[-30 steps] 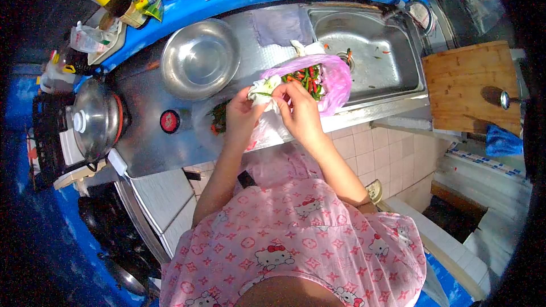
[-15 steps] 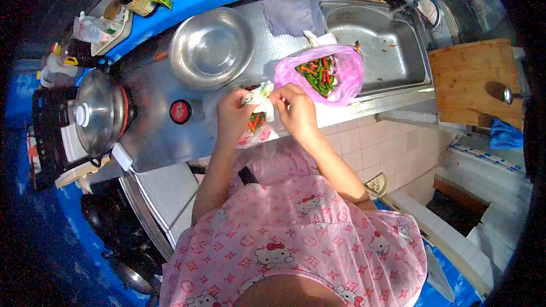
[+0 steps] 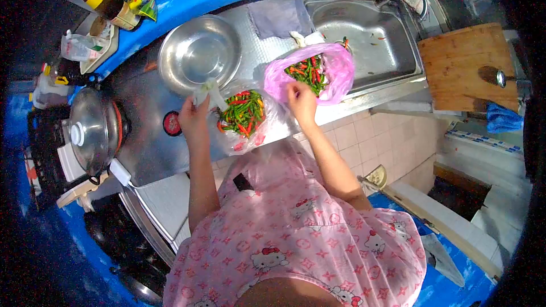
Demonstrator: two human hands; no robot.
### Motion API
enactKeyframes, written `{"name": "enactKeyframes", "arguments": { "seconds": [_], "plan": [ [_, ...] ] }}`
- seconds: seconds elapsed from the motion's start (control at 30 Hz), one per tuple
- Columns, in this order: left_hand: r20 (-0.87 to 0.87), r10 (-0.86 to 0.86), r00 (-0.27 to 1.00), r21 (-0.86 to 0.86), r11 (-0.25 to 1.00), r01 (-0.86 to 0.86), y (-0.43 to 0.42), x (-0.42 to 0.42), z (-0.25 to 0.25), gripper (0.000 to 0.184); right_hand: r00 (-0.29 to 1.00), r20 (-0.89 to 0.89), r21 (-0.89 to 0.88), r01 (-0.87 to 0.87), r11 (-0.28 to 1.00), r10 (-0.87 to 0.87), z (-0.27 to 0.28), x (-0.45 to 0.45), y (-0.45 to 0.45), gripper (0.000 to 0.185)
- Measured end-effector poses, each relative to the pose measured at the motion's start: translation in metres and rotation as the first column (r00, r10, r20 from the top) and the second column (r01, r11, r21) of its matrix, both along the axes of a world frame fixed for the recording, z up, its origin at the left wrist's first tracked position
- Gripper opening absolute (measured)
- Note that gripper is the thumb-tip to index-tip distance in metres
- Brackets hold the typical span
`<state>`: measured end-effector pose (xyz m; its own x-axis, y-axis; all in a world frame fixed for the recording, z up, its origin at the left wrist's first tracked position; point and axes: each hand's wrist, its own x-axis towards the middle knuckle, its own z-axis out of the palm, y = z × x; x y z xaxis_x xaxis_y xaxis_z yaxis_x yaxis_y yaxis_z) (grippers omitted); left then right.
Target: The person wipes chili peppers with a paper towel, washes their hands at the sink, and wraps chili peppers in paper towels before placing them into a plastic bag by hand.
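My left hand point(image 3: 195, 115), left of the clear plastic bag, has its fingers closed on a crumpled white tissue-like piece point(image 3: 212, 96), which is blurred. That clear bag point(image 3: 242, 143) lies open at the counter's front edge and holds red and green chili peppers point(image 3: 243, 112). To its right, a pink plastic bag point(image 3: 340, 82) also stands open with chili peppers point(image 3: 307, 73) inside. My right hand point(image 3: 302, 103) is at the near left rim of the pink bag, fingers curled together. Whatever those fingertips hold, if anything, is hidden.
A steel basin point(image 3: 200, 54) stands behind my left hand, and a round red-topped item point(image 3: 172, 123) sits left of it. A lidded pan point(image 3: 91, 131) is at far left. The sink point(image 3: 364, 40) and a wooden cutting board point(image 3: 469, 71) are to the right.
My hands have parted from above the clear bag. The left moved left with the white piece; the right moved to the pink bag. The peppers in the clear bag are now uncovered.
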<state>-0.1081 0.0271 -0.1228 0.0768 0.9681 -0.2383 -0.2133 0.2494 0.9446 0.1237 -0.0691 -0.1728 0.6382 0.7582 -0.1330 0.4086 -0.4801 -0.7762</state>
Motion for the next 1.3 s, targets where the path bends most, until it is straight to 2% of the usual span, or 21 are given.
{"name": "enactKeyframes", "arguments": {
  "seconds": [0.03,0.1,0.13,0.23,0.27,0.37,0.4,0.53,0.63,0.67,0.77,0.8,0.9,0.97,1.0,1.1,1.17,1.23,1.3],
  "plan": [
    [-0.041,-0.001,0.999,-0.012,1.0,0.001,-0.003,0.004,0.002,0.02,0.995,0.072,0.061,0.062,0.996,-0.066,-0.017,0.018,0.003,0.017],
    [-0.123,-0.004,0.992,-0.032,0.999,0.0,-0.008,0.014,0.008,0.021,0.97,0.221,0.028,0.094,0.995,-0.098,-0.037,0.045,0.01,0.014],
    [-0.104,-0.032,0.994,-0.024,0.999,0.03,-0.009,0.017,0.007,0.022,0.959,0.282,-0.01,0.02,1.0,-0.016,-0.042,0.056,0.014,0.018],
    [-0.064,-0.081,0.995,-0.023,0.997,0.08,-0.012,0.026,0.006,0.022,0.958,0.249,-0.136,-0.111,0.984,0.143,-0.054,0.07,0.025,0.021],
    [-0.057,-0.08,0.995,-0.038,0.996,0.078,-0.014,0.03,0.009,0.022,0.895,0.408,-0.164,-0.119,0.979,0.177,-0.064,0.07,0.028,0.019],
    [0.001,-0.096,0.995,-0.052,0.994,0.096,-0.019,0.043,0.017,0.021,0.865,0.427,-0.299,-0.139,0.944,0.263,-0.057,0.072,0.034,0.02],
    [0.028,-0.103,0.994,-0.048,0.993,0.104,-0.019,0.047,0.019,0.021,0.885,0.389,-0.4,-0.089,0.912,0.257,-0.055,0.072,0.038,0.023],
    [0.057,-0.116,0.992,-0.086,0.989,0.121,-0.024,0.064,0.025,0.022,0.959,0.234,-0.285,-0.092,0.954,0.162,-0.039,0.09,0.02,0.032],
    [0.026,-0.143,0.989,-0.107,0.984,0.145,-0.027,0.08,0.025,0.023,0.992,0.049,-0.028,-0.112,0.993,0.113,-0.029,0.109,0.004,0.031],
    [-0.013,-0.171,0.985,-0.129,0.977,0.167,-0.028,0.085,0.025,0.023,0.989,-0.078,0.085,-0.118,0.989,0.125,-0.025,0.112,-0.002,0.029],
    [-0.054,-0.22,0.974,-0.097,0.972,0.214,-0.036,0.107,0.019,0.024,0.839,-0.496,0.28,-0.088,0.956,0.222,0.022,0.106,-0.011,0.022],
    [-0.055,-0.23,0.972,-0.069,0.972,0.227,-0.04,0.117,0.015,0.025,0.815,-0.532,0.271,-0.093,0.958,0.229,0.05,0.098,-0.012,0.017],
    [0.063,-0.245,0.967,-0.061,0.967,0.249,-0.054,0.15,0.012,0.024,0.788,-0.511,0.395,-0.139,0.908,0.343,0.081,0.076,-0.016,0.017],
    [-0.001,-0.269,0.963,0.031,0.963,0.269,-0.059,0.161,0.027,0.021,0.851,-0.385,0.384,-0.204,0.9,0.358,0.096,0.063,-0.015,0.016],
    [-0.005,-0.257,0.966,0.054,0.965,0.257,-0.061,0.165,0.028,0.02,0.91,-0.254,0.315,-0.242,0.918,0.327,0.105,0.059,-0.015,0.016],
    [-0.007,-0.213,0.977,0.067,0.975,0.213,-0.063,0.169,0.027,0.015,0.937,0.012,0.381,-0.327,0.865,0.35,0.112,0.056,-0.013,0.018],
    [0.013,-0.199,0.98,0.011,0.98,0.198,-0.063,0.168,0.029,0.013,0.914,-0.022,0.385,-0.367,0.847,0.406,0.116,0.06,-0.014,0.019],
    [-0.087,-0.235,0.968,0.002,0.972,0.237,-0.063,0.162,0.028,0.014,0.871,-0.092,0.376,-0.418,0.827,0.482,0.116,0.068,-0.015,0.019],
    [-0.142,-0.277,0.95,0.013,0.959,0.282,-0.062,0.156,0.027,0.013,0.878,-0.197,0.352,-0.352,0.867,0.436,0.12,0.068,-0.013,0.02]
  ]
}}
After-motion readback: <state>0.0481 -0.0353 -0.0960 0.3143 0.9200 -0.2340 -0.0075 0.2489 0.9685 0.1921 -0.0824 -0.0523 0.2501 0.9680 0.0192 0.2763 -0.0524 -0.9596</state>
